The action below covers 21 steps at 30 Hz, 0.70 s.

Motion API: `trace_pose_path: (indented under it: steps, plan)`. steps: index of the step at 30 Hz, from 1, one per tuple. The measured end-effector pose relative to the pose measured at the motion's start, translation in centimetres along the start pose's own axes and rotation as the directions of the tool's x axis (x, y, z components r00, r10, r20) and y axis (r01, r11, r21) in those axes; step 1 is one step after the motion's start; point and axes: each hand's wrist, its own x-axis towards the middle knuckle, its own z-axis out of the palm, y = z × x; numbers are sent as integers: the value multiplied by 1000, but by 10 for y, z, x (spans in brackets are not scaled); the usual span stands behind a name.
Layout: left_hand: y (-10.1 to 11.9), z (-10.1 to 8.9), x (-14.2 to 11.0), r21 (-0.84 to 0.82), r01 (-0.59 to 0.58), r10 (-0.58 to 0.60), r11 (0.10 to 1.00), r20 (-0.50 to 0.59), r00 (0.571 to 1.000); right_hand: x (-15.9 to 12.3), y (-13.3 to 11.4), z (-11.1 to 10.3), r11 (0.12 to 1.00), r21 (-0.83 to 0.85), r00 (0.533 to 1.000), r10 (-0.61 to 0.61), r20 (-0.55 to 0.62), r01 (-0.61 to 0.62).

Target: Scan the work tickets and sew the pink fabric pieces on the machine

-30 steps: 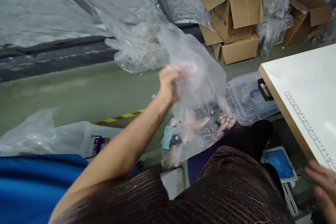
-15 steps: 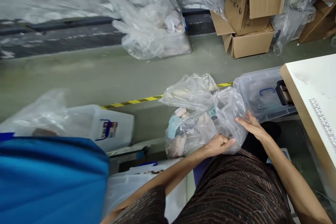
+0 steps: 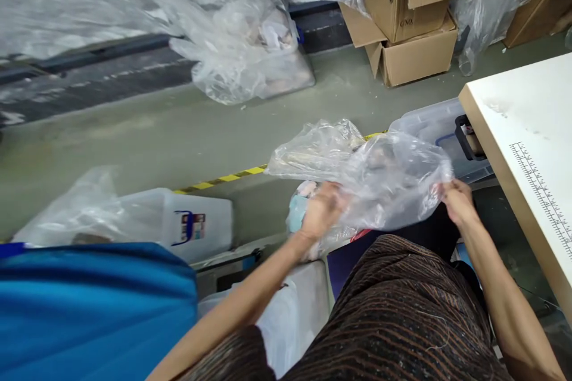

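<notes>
Stretched between my two hands is a clear plastic bag [image 3: 393, 178], spread wide above my lap. My left hand [image 3: 325, 208] is closed on its left side and a little blurred. At the bag's right edge, my right hand [image 3: 456, 199] pinches the film. Below and left of the bag, partly covered by it and by my left hand, are light-blue and pinkish bundles [image 3: 298, 211] in clear plastic. More crumpled clear plastic film [image 3: 315, 152] lies just behind the bag.
A white table [image 3: 527, 107] with a printed ruler stands at my right, over a lidded clear bin [image 3: 424, 113]. Blue fabric [image 3: 98, 309] and a translucent bin [image 3: 201, 220] are at left. Cardboard boxes [image 3: 415, 59] and a plastic-covered bin [image 3: 290, 71] stand beyond the yellow-black floor tape [image 3: 223, 180].
My hands have moved apart, the left one leftward and the right one rightward. The plastic bag, bunched before, is now pulled out wide between them. The view has shifted slightly.
</notes>
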Motion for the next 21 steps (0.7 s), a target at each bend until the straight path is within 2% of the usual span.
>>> trace_pose_path:
  steps: [1, 2, 4, 5, 6, 7, 8, 9, 10, 12, 13, 14, 16, 17, 18, 20, 21]
  plan:
    - [-13, -23, 9, 31, 57, -52, 998, -150, 987, 0, 1, -12, 998, 60, 999, 8, -31, -6]
    - [-24, -45, 16, 55, 114, -94, 992, -284, 954, 0, 2, -21, 994, 111, 999, 17, -46, -12]
    - [-34, -83, 24, 71, 169, -118, 983, -464, 878, -5, 4, -26, 981, 191, 999, 34, -37, -26]
    - [-32, -97, 25, 104, 142, -57, 984, -575, 816, -8, 5, -24, 975, 221, 999, 39, -24, -33]
    - [-25, -107, 24, 173, 80, 52, 982, -647, 761, -11, 6, -20, 969, 246, 999, 42, -10, -38]
    - [-15, -112, 21, 271, -23, 205, 962, -668, 715, -13, 6, -15, 963, 267, 999, 42, 3, -41]
    - [-1, -112, 18, 379, -153, 377, 913, -635, 674, -15, 6, -10, 958, 284, 999, 39, 15, -42]
    - [13, -108, 15, 458, -296, 524, 838, -527, 669, -17, 5, -5, 954, 297, 999, 34, 25, -40]
    - [27, -100, 14, 471, -465, 647, 749, -375, 663, -18, 3, -1, 952, 304, 999, 29, 35, -38]
    - [51, -73, 19, 399, -646, 731, 651, -100, 674, -20, -1, 3, 952, 304, 998, 20, 54, -35]
    - [58, -57, 26, 341, -697, 719, 631, 81, 690, -21, -2, 4, 954, 297, 998, 19, 64, -37]
    - [62, -40, 34, 327, -691, 664, 645, 208, 718, -23, -3, 4, 957, 286, 997, 19, 74, -40]
    - [61, -7, 51, 373, -628, 494, 683, 397, 774, -26, -4, 3, 964, 260, 996, 24, 90, -47]
    - [57, 6, 57, 404, -603, 391, 687, 495, 776, -27, -4, 1, 968, 247, 995, 29, 95, -52]
    - [52, 17, 60, 421, -598, 295, 682, 590, 752, -28, -3, -1, 970, 235, 995, 35, 98, -57]
    - [39, 29, 54, 396, -632, 160, 666, 752, 639, -30, -3, -5, 974, 215, 994, 50, 97, -70]
    - [33, 30, 45, 362, -655, 132, 664, 804, 579, -30, -3, -7, 976, 206, 994, 58, 97, -77]
